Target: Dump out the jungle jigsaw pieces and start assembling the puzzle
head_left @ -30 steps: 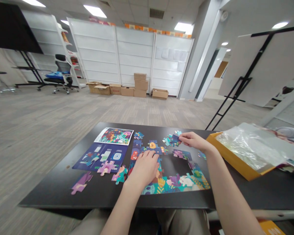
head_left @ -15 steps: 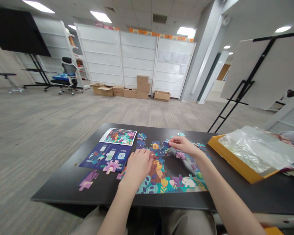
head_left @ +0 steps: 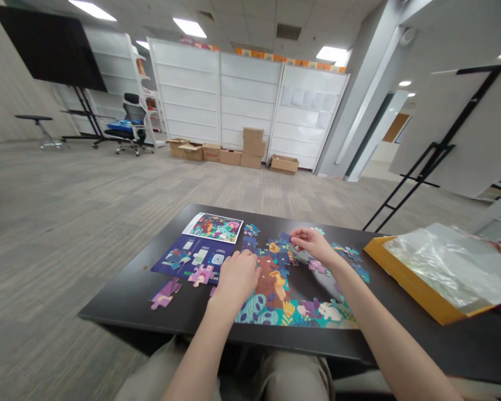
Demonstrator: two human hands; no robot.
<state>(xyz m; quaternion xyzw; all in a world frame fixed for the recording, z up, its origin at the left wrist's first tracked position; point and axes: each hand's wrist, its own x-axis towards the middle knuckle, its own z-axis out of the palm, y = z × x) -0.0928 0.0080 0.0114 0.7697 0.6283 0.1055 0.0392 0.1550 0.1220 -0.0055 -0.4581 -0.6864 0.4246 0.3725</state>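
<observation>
A partly joined jigsaw puzzle point(head_left: 275, 287) lies on the black table point(head_left: 129, 295), with a bare gap right of the bear picture. My left hand point(head_left: 239, 275) rests flat at the puzzle's left edge, fingers spread and holding nothing. At the puzzle's upper edge, my right hand point(head_left: 311, 244) pinches a dark blue puzzle piece point(head_left: 285, 237). Left of my left hand are a pink loose piece point(head_left: 201, 274) and a purple loose piece point(head_left: 166, 293). A printed picture sheet point(head_left: 215, 227) lies at the back left, its dark blue leaflet part point(head_left: 175, 250) nearer me.
An orange-yellow box point(head_left: 413, 284) holding clear plastic wrap point(head_left: 446, 262) sits on the table's right. More loose pieces point(head_left: 353, 254) lie between puzzle and box. Cardboard boxes point(head_left: 253, 147) and white shelves stand across the room.
The camera view has shifted, so the scene sits further right. My right hand still pinches a piece at the puzzle's upper edge, and my left hand stays at its left edge.
</observation>
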